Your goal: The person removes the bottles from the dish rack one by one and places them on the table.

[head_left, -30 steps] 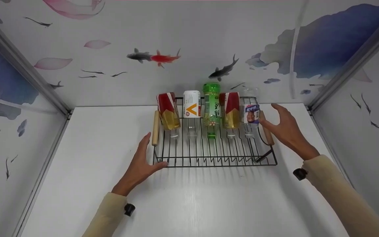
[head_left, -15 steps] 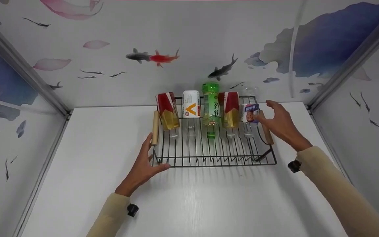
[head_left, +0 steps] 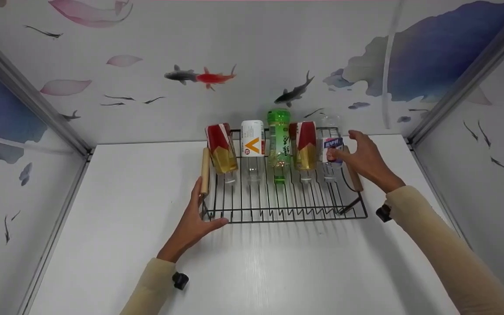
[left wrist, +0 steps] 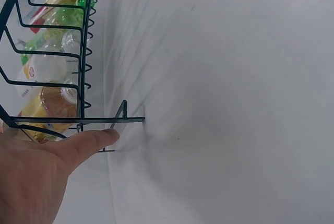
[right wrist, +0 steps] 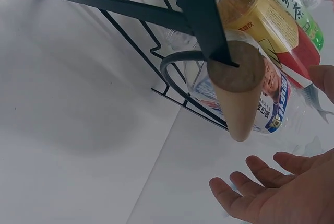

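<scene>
Five bottles lying side by side across the far end of a black wire rack (head_left: 285, 205), necks pointing toward the near edge of the white table (head_left: 252, 262). From the rack's left side to its right: a red-and-gold bottle (head_left: 221, 148), a white bottle with an orange V (head_left: 252, 138), a green bottle (head_left: 279, 140), a second red-and-gold bottle (head_left: 306, 145), and a clear bottle with a blue-and-white label (head_left: 332, 148) nearest the rack's right side. Rack set toward the far edge of the table, close to the painted back wall (head_left: 252, 65), with a wooden handle (head_left: 204, 170) along its left side and another wooden handle (head_left: 351, 173) along its right. Right hand (head_left: 365, 158) raised at the rack's far right corner, fingers loosely curved and spread, thumb tip at the label of the clear bottle; not closed round it, and actual contact not clear from the head view. In the right wrist view, fingertips (right wrist: 245, 182) seen apart, just beside the clear bottle (right wrist: 266, 106) and below the handle end (right wrist: 236, 85). Left hand (head_left: 193, 221) open, flat on the table at the rack's near left corner, thumb (left wrist: 91, 140) stretched along the front wire and touching the corner leg.
</scene>
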A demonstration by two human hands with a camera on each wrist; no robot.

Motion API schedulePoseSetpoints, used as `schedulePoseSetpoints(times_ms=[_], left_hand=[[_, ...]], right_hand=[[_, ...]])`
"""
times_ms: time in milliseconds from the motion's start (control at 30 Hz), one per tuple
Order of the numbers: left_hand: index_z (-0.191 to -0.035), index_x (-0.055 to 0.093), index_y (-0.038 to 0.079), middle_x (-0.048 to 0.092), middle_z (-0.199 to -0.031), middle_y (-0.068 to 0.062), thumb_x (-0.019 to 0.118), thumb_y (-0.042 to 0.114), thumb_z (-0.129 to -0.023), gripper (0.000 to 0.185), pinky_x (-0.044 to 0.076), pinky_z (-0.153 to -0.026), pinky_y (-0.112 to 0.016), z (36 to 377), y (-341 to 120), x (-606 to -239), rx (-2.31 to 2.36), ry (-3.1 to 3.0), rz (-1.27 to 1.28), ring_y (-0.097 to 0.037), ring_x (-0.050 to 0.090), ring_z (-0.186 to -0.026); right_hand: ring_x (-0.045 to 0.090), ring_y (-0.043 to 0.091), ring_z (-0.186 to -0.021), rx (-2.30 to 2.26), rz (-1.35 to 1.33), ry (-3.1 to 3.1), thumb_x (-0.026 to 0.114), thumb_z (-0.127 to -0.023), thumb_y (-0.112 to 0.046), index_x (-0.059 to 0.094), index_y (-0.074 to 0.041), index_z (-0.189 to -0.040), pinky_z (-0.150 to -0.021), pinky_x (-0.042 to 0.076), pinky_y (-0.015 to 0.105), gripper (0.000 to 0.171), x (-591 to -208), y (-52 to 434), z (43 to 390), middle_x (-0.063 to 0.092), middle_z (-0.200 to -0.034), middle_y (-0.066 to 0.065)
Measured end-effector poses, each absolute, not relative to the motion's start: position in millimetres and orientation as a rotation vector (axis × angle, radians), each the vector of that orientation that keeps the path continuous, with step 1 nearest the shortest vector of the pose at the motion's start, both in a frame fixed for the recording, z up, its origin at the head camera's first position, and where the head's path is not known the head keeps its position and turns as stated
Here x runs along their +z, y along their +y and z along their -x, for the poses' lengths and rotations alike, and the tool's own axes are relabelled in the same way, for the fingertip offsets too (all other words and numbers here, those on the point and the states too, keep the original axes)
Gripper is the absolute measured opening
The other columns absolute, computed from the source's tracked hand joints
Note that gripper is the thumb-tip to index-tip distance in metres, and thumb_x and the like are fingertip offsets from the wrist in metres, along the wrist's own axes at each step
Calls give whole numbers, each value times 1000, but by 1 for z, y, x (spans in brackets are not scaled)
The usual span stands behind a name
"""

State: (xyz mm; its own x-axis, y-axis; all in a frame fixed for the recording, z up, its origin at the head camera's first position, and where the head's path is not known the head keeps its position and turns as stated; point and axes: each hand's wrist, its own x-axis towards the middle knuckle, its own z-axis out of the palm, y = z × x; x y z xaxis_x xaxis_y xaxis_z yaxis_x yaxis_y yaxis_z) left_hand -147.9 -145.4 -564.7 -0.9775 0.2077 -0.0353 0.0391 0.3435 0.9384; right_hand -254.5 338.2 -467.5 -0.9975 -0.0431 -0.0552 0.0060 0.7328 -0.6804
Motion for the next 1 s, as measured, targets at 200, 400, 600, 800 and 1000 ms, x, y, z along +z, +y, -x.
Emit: schedulePoseSetpoints(times_ms=[200, 400, 600, 800, 1000], left_hand=[[-178, 0, 35, 8, -184, -17, 95, 50, -85, 134, 22, -120, -85, 145, -146, -569, 1755, 2400, -222, -49, 21, -166], [-178, -1, 36, 12, -183, -17, 95, 47, -86, 134, 22, -121, -84, 145, -145, -571, 1784, 2385, -224, -42, 28, -165], [-177, 0, 39, 15, -182, -18, 95, 41, -87, 132, 31, -120, -82, 147, -144, -573, 1821, 2368, -237, -39, 38, -161], [-177, 0, 39, 14, -181, -20, 95, 44, -86, 132, 38, -119, -77, 147, -144, -575, 1841, 2350, -219, -39, 46, -156], [-177, 1, 40, 10, -182, -16, 95, 43, -87, 131, 40, -120, -73, 146, -145, -577, 1881, 2310, -225, -36, 54, -150]], right_hand=[[33, 52, -157, -1146, 6, 2825, 71, -103, -59, 21, 3, -172, -126, 32, 73, 106, -471, 336, 261, 31, -172, 32], [36, 53, -154, -1162, -12, 2798, 71, -102, -58, 20, 5, -172, -125, 35, 72, 107, -472, 332, 267, 31, -171, 34], [45, 50, -145, -1220, 25, 2798, 74, -103, -51, 24, 6, -169, -121, 42, 69, 100, -475, 330, 272, 35, -166, 33], [51, 49, -138, -1234, 31, 2807, 76, -102, -50, 23, 9, -169, -119, 44, 68, 104, -477, 329, 276, 36, -163, 35], [51, 50, -140, -1220, 20, 2800, 76, -102, -50, 22, 11, -168, -120, 43, 69, 106, -477, 329, 278, 36, -163, 37]])
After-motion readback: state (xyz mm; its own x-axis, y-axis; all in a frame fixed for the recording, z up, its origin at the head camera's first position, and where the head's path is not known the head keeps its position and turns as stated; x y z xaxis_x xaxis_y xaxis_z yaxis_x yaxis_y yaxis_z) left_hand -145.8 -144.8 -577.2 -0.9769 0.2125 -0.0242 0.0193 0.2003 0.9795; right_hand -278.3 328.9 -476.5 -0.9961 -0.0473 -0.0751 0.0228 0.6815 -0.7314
